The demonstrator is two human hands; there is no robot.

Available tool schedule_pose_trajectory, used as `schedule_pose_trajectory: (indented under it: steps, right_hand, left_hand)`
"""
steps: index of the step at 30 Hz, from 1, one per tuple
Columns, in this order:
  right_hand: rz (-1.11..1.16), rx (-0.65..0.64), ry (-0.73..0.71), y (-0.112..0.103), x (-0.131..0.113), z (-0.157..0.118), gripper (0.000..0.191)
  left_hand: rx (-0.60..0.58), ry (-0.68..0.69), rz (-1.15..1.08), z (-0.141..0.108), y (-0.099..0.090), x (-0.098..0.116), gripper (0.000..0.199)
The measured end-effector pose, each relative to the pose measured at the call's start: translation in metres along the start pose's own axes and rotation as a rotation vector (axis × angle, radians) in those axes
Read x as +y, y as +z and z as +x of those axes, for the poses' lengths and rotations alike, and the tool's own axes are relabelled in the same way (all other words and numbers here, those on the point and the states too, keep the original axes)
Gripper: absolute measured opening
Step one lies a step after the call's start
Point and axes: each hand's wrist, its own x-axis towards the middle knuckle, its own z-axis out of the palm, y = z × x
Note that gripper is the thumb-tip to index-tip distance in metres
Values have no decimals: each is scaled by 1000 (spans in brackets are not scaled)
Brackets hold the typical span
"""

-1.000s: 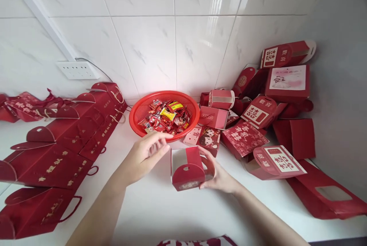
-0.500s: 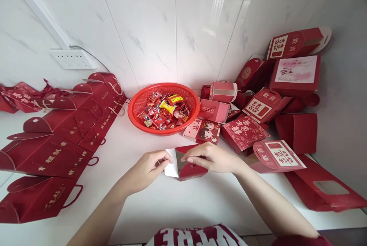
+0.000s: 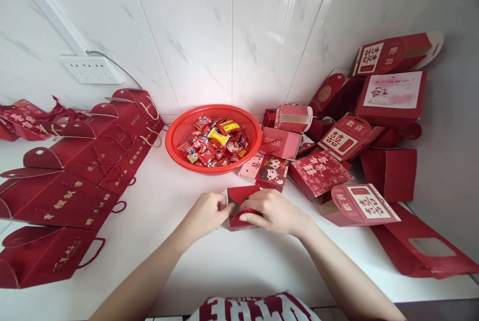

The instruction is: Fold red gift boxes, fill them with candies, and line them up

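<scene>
Between both hands a small red gift box [image 3: 239,192] stands on the white counter, its top open and its inside partly showing. My left hand [image 3: 209,213] is closed on the box's left end, thumb toward the opening, folding the end flap up against it. My right hand [image 3: 275,211] grips the right side, with the fingers over a rounded red top flap and the thumb along the near one. Just behind the box sits a red plastic basket [image 3: 172,149] of wrapped sweets [image 3: 215,144].
Red gift boxes with cord handles [image 3: 62,201] stand in rows at the left. A loose pile of red and pink boxes [image 3: 342,136] fills the right side. A white socket strip [image 3: 92,69] is on the tiled wall behind.
The white-sided left flap, which stuck out flat, is now folded up against the box. My left hand has moved right with it, and the box has shifted slightly left.
</scene>
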Motion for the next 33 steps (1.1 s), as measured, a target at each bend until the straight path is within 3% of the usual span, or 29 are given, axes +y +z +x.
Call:
schedule_pose_trajectory:
  steps: [4,7,11,13,15,17,19,22,27,31,33]
  right_hand:
    - [-2,11,-32,7,4,-1,49]
    - [-46,54,-50,9,4,0,53]
    - [-89,231,-70,1,0,-9,59]
    - [-71,309,36,-7,0,-18,57]
    - [-61,325,255,-14,1,-27,54]
    - [-60,247,474,-17,4,-33,53]
    - [-40,130,601,-13,8,-34,53]
    - [101,39,654,1,11,-29,52]
    - [299,85,690,24,15,-19,47]
    - [324,164,681,32,18,-18,49]
    - [319,228,668,34,18,-19,44]
  left_hand:
    - [-97,-97,-142,14,10,-7,27]
    - [-64,-91,-182,17,15,-11,25]
    - [-3,-100,-212,16,17,-15,24]
    - [14,-109,-224,15,16,-17,24]
    - [30,-111,-236,15,16,-18,25]
    - [41,-106,-250,16,17,-18,25]
    - [46,-100,-266,16,20,-18,26]
    - [45,-89,-292,17,25,-18,26]
    - [43,-33,-322,20,31,-24,31]
    - [183,108,-314,19,36,-29,30]
    - [258,188,-304,18,37,-31,19]
